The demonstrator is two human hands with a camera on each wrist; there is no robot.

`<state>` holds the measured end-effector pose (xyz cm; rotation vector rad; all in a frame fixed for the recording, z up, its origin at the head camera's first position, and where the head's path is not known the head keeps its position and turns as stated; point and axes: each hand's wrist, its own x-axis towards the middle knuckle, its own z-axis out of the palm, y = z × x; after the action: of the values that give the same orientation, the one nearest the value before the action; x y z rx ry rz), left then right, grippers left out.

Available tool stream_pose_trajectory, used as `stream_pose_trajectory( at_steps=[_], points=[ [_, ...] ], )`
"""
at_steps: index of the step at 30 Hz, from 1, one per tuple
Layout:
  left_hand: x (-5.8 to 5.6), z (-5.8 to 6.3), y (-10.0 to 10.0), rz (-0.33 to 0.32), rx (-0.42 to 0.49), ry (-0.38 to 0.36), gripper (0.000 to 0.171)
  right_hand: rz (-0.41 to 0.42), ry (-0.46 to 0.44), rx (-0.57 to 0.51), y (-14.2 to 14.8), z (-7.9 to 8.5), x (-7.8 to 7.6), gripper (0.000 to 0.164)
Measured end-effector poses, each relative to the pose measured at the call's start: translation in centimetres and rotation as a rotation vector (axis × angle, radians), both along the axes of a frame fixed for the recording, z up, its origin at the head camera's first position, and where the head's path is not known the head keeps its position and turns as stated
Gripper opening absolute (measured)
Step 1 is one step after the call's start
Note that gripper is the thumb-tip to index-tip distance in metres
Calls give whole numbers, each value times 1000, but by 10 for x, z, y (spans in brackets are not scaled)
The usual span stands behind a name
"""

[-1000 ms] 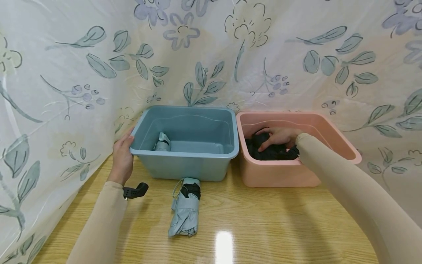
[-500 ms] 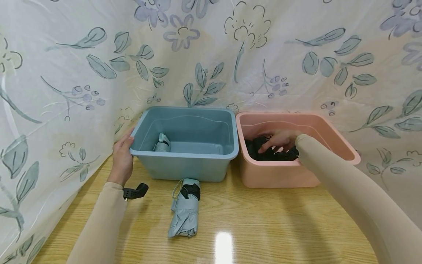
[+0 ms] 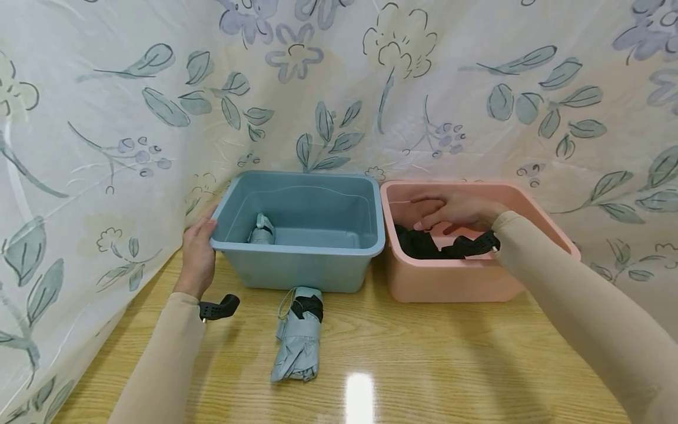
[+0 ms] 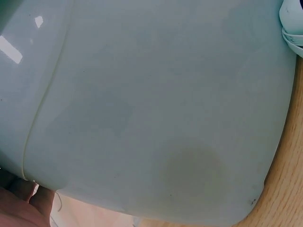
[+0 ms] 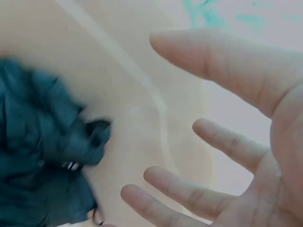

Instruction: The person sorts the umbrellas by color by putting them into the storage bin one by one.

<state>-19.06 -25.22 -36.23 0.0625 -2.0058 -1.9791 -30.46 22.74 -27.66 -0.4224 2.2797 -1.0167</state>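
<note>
My left hand [image 3: 197, 256] grips the left rim of a blue plastic bin [image 3: 302, 268], thumb near the top edge. In the left wrist view its fingers [image 4: 42, 201] show at the bin's edge. Inside the bin, at the left, lies a light grey-blue folded umbrella [image 3: 262, 233], partly hidden by the front wall. My right hand [image 3: 458, 211] is over the inside of a pink bin [image 3: 450, 284], fingers spread and holding nothing. Below it lies a dark fabric bundle [image 3: 415, 242] resembling a folded umbrella; the right wrist view shows it apart from the fingertips.
A second light grey-blue folded umbrella [image 3: 299, 347] with a black band and a cord lies on the wooden table [image 3: 424, 359], in front of the blue bin. The bins stand side by side against a floral cloth [image 3: 339, 88].
My right hand has let go of the dark bundle, spread its fingers and risen a little to the right. The bundle stays in the pink bin. My left hand keeps its place.
</note>
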Motion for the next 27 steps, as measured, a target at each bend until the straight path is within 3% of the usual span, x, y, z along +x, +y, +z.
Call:
stream_pose_trajectory(
  at_steps=[6,11,17,21,27],
  points=[
    [1,1,0,2,3,-11,50,-1,53,-110,-3,23,31,84],
    [1,1,1,2,4,-9,50,3,197,-191,-5,32,67,76],
    [2,2,2,1,-3,-9,51,-30,422,-140,-9,39,117,67],
    [2,2,2,3,-12,-14,51,9,503,-180,-18,36,141,66],
    [1,1,2,3,2,-10,50,54,465,-323,-32,15,162,68]
  ],
)
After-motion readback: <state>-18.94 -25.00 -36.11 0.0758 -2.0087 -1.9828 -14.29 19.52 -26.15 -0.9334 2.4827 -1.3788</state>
